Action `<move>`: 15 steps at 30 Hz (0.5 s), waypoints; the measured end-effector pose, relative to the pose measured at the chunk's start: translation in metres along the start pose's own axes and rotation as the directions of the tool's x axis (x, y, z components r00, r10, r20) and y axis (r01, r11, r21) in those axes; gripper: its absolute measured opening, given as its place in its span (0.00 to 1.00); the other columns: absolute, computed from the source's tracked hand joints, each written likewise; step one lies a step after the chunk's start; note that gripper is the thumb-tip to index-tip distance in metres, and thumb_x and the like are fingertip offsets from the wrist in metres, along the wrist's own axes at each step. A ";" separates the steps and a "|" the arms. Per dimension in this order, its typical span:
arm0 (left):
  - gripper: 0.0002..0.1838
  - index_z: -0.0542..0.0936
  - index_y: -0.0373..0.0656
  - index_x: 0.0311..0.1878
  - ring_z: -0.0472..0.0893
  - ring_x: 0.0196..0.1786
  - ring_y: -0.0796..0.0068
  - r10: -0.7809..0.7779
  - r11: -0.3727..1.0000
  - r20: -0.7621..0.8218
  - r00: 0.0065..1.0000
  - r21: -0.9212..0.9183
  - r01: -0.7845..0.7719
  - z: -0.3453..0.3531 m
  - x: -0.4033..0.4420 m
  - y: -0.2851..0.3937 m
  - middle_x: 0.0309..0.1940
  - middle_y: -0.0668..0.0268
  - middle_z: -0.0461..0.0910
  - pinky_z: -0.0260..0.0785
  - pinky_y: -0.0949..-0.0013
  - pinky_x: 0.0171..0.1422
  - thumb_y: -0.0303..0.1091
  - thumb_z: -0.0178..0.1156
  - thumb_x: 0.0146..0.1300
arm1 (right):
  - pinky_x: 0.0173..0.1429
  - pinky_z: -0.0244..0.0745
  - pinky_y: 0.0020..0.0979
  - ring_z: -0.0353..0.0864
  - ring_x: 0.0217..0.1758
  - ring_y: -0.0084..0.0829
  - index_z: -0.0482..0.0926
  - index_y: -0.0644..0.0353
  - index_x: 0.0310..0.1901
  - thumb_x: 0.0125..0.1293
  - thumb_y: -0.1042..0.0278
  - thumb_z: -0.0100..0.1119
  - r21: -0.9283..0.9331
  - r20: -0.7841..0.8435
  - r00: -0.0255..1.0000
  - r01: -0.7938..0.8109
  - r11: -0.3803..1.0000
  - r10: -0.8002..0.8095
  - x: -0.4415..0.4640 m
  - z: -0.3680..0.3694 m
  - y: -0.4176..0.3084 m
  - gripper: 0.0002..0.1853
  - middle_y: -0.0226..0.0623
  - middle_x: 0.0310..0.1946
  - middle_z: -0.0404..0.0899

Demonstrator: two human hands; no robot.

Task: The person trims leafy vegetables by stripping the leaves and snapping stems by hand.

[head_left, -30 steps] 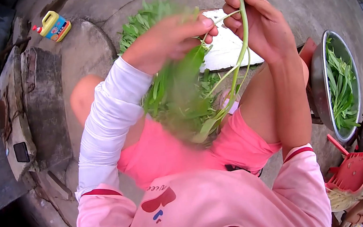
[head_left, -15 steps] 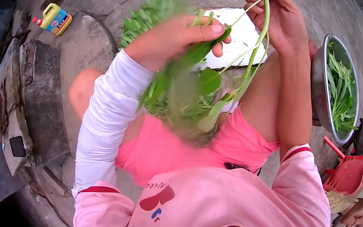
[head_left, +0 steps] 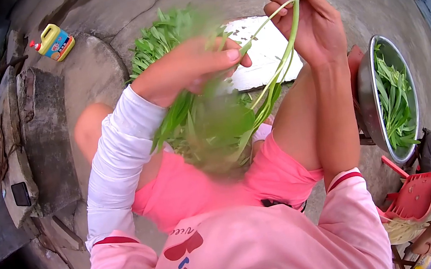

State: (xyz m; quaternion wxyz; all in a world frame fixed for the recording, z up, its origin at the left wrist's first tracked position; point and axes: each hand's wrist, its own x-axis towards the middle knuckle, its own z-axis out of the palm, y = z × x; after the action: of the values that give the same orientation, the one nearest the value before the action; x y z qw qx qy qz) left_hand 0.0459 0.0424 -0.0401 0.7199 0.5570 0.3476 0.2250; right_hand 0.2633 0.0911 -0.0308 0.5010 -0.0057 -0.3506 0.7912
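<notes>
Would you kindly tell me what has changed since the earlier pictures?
The left hand has come nearer the body; the right hand swung right, then back left, still holding the green stem. No clear grasp or release shows. The basin, bottle and white board stayed put; the view shifted slightly.

One jug [head_left: 56, 43], one phone [head_left: 21, 194], one white board [head_left: 266, 61], one metal basin [head_left: 371, 104], one red plastic chair [head_left: 418, 194].
</notes>
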 end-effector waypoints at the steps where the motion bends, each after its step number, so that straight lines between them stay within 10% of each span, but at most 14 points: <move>1: 0.19 0.75 0.42 0.46 0.57 0.18 0.93 -0.008 1.000 0.005 1.000 -0.025 0.008 0.000 -0.001 -0.001 0.25 0.80 0.69 0.44 0.84 0.20 0.49 0.57 0.63 | 0.40 0.59 0.25 0.57 0.33 0.23 0.68 0.65 0.51 0.71 0.68 0.41 -0.002 0.039 0.999 0.023 1.000 -0.023 0.000 0.001 -0.001 0.12 0.30 0.32 0.63; 9: 0.22 0.75 0.39 0.49 0.71 0.42 0.82 0.038 0.970 -0.215 0.976 0.243 0.016 -0.010 -0.003 -0.003 0.39 0.69 0.74 0.64 0.77 0.42 0.45 0.64 0.56 | 0.41 0.58 0.26 0.57 0.33 0.24 0.68 0.65 0.51 0.71 0.67 0.41 -0.033 -0.009 0.994 0.110 0.993 -0.110 -0.002 -0.006 -0.020 0.13 0.29 0.31 0.63; 15: 0.18 0.75 0.37 0.50 0.72 0.43 0.84 0.394 0.917 -0.499 0.772 0.262 -0.299 -0.008 0.003 0.002 0.41 0.70 0.76 0.65 0.77 0.49 0.41 0.59 0.63 | 0.40 0.66 0.26 0.69 0.36 0.21 0.68 0.64 0.56 0.69 0.64 0.49 -0.305 -0.191 0.978 -0.142 0.942 0.086 -0.004 0.000 0.016 0.18 0.29 0.37 0.72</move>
State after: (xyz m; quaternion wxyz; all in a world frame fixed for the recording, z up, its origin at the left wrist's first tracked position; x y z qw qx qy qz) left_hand 0.0416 0.0505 -0.0402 0.4881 0.5835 0.4453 0.4722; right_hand 0.2527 0.0844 -0.0414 0.4757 -0.1761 -0.4269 0.7486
